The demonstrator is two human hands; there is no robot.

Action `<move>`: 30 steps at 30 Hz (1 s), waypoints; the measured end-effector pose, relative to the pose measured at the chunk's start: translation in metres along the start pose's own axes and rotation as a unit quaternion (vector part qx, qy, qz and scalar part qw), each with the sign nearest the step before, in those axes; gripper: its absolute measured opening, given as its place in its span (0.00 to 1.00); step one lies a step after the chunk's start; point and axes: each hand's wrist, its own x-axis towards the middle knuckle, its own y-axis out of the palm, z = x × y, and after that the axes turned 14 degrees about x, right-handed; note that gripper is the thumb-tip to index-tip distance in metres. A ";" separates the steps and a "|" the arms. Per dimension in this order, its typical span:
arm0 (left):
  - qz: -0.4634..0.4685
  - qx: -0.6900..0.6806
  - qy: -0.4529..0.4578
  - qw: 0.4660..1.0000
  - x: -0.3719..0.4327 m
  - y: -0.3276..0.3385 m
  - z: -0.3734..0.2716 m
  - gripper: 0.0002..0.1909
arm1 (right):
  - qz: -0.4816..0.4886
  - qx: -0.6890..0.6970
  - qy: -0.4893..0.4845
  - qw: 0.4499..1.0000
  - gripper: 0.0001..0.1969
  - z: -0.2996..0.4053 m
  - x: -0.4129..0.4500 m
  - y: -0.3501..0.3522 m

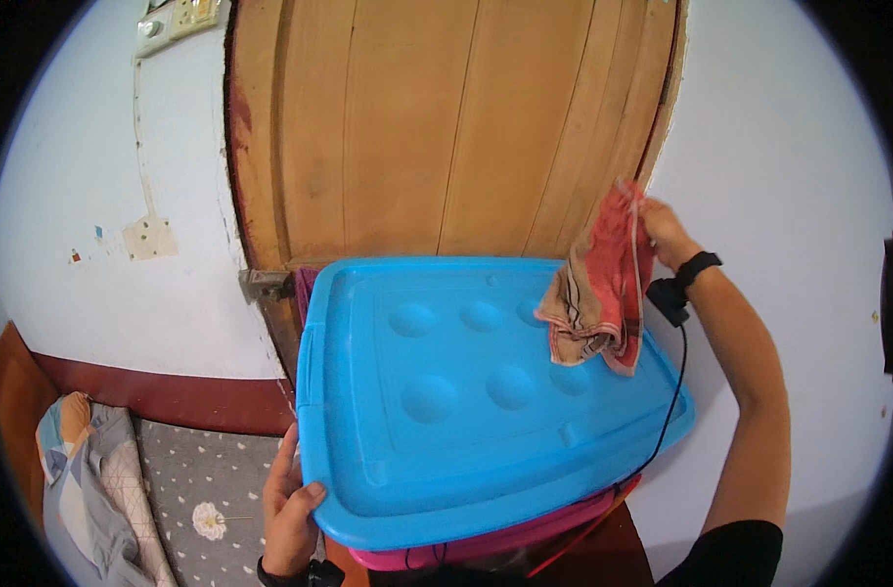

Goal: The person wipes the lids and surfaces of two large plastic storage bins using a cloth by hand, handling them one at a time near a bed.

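Note:
A blue plastic storage-box lid (pixel 461 469) with rounded dimples lies in front of me. My left hand (pixel 289 506) grips its near left corner, thumb on the rim and fingers along the side. My right hand (pixel 666 224) is raised over the lid's far right part, pinching the top of a red and tan striped cloth (pixel 608 286). The cloth hangs down in folds and covers some of the dimples; whether its lower edge touches the lid I cannot tell. Below the lid, a strip of pink plastic (pixel 483 547) shows. Each wrist wears a black strap.
A wooden door (pixel 446 132) with a metal latch (pixel 267 285) stands behind the lid. White walls rise on both sides, with a switch board (pixel 179 26) at upper left. Grey patterned bedding (pixel 212 477) lies at lower left. A black cable (pixel 674 396) hangs from my right wrist.

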 end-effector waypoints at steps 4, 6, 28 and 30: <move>-0.026 0.051 0.020 0.998 -0.005 0.005 0.001 0.46 | 0.296 0.151 0.109 0.937 0.13 -0.131 0.054 -0.041; -0.034 0.071 0.006 0.997 -0.007 0.011 -0.001 0.46 | 0.154 -0.188 0.072 0.967 0.14 -0.179 0.062 -0.032; 0.027 0.052 -0.001 0.998 -0.009 -0.005 -0.003 0.45 | 0.389 -0.178 -0.072 0.901 0.28 -0.122 -0.012 0.171; 0.036 0.052 -0.005 0.998 -0.013 -0.005 -0.010 0.45 | 0.333 -0.286 -0.071 0.896 0.30 -0.119 -0.020 0.183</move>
